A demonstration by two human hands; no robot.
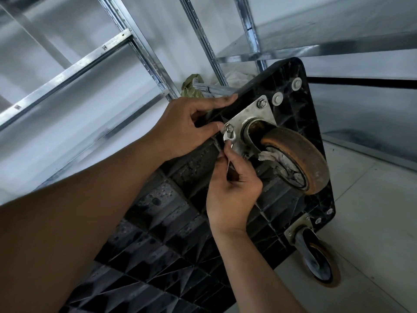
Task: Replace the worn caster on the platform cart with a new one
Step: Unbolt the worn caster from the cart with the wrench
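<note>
The black platform cart (171, 213) stands tipped on its side, its ribbed underside facing me. A worn caster (295, 159) with a brown, dirty wheel is bolted to it through a grey metal plate (252, 114). My left hand (191, 123) grips the cart's upper edge, the thumb beside a nut (229, 128) at the plate's corner. My right hand (232, 188) grips a small metal wrench (229, 141) whose jaw sits at that nut. A second nut (261, 103) shows at the plate's top corner.
Another caster (316, 254) sits at the cart's lower corner, near the pale tiled floor (372, 222). Galvanised metal shelving (74, 64) rises behind and to the left. A crumpled olive-green bag (191, 86) lies behind the cart's top edge.
</note>
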